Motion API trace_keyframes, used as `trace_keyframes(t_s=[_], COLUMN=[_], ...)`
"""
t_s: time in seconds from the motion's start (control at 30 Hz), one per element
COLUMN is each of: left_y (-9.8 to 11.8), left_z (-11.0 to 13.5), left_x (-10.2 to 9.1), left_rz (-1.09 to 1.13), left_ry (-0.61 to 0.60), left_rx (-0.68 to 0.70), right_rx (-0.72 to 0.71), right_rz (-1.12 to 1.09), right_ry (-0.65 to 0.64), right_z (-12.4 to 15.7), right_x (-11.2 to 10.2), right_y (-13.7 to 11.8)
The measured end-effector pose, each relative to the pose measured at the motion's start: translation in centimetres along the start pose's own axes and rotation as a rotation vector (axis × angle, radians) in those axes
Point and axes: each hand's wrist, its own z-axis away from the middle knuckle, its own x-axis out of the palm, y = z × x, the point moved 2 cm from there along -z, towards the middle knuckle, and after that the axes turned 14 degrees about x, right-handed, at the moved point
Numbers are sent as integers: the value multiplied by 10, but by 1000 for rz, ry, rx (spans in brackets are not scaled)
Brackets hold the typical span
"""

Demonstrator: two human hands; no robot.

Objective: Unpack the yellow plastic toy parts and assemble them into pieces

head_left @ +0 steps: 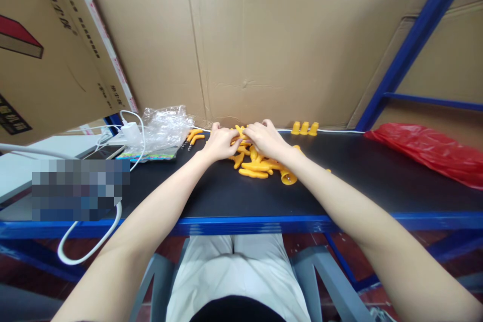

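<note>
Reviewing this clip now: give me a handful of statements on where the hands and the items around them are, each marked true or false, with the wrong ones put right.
1. The left hand and the right hand are both at the pile of yellow plastic pieces. True.
2. The three small yellow cups stand to the left of the left hand. False: they stand to the right of the right hand, near the cardboard panel.
3. The red plastic bag lies on the right part of the black tabletop. True.
4. The clear plastic bag lies between the two hands. False: it lies to the left of the left hand.
</note>
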Motion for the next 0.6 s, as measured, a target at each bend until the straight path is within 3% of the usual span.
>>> trace_keyframes(t_s=[0.17, 0.43, 0.6], left_y=[2, -3, -3], left_z=[-1, 1, 1], left_x=[-1, 2, 4], left_rz=[46, 42, 55], left_ry=[-7, -5, -10], left_rx=[-40, -32, -39], right_rx=[-27, -34, -45], right_rz=[-3, -122, -87], right_ry=[64, -43, -17], right_z=[0, 1, 0], right_x=[1, 11, 8], right_y=[5, 8, 8])
